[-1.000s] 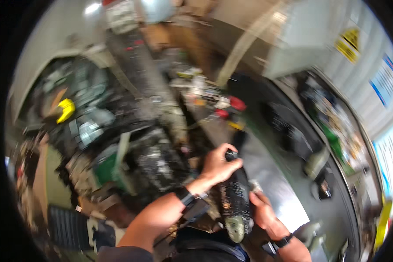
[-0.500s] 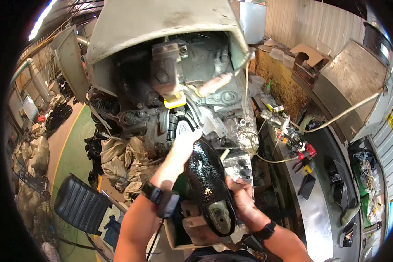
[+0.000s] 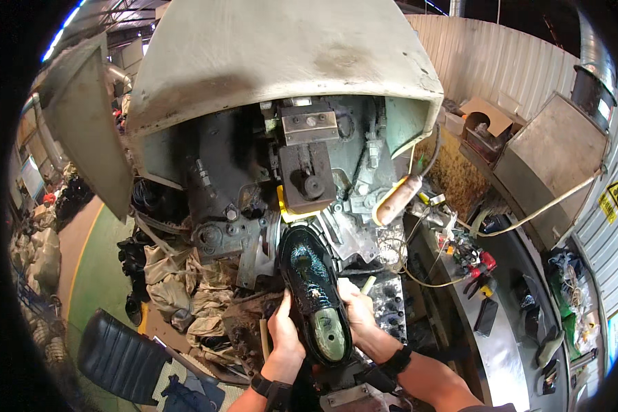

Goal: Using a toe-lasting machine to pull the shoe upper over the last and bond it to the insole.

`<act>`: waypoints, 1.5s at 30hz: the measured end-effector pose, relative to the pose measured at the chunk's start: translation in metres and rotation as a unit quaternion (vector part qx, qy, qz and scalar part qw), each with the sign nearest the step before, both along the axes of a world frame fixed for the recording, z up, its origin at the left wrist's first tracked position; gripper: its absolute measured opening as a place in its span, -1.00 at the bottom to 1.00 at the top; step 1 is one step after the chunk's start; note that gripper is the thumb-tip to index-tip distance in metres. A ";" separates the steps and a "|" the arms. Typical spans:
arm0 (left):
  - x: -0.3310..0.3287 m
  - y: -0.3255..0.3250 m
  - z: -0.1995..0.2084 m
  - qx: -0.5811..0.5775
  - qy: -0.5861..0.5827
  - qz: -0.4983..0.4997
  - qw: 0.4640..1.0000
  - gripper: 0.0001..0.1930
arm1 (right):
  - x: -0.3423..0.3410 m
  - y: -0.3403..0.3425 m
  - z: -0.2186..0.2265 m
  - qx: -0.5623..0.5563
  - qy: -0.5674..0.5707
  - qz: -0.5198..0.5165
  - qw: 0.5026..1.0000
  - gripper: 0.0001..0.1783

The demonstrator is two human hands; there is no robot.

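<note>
A glossy black shoe upper, stretched over a pale green shoe last, lies lengthwise before me, toe pointing away. Its toe end meets the machine's metal plates, just below a dark block with a yellow lower edge. My left hand is closed along the left side near the heel. On the opposite side, my right hand grips it with the thumb forward; some of its fingers are hidden underneath. A hole shows in the last's top.
A large pale hood overhangs the machine. To its right hangs a tan, yellow-edged handle-like piece. A metal bench on the right carries a phone and red-handled tools. A black chair and crumpled tan cloth are at left.
My left hand has come back from the toe to the left side near the heel. The shoe upper has moved forward against the machine, and my view has shifted.
</note>
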State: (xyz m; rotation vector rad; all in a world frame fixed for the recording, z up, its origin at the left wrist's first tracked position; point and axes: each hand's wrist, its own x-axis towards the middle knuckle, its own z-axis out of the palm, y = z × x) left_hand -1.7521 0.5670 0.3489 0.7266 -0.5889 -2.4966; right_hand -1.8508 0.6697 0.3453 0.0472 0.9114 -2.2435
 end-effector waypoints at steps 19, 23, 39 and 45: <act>-0.036 -0.013 -0.071 -0.088 -0.134 0.172 0.972 -0.77 | -0.033 -0.018 -0.070 -0.016 0.001 0.014 1.000 -0.79; -0.037 -0.010 -0.071 -0.116 -0.089 0.175 0.974 -0.76 | -0.033 -0.020 -0.061 0.002 -0.016 -0.002 1.000 -0.77; -0.027 -0.013 -0.050 -0.060 -0.028 0.012 0.998 -0.48 | -0.015 -0.006 -0.031 0.085 0.076 0.060 0.992 -0.47; -0.014 0.010 -0.041 -0.068 0.001 -0.021 0.997 -0.42 | 0.002 0.006 -0.034 0.147 0.258 0.092 0.950 -0.31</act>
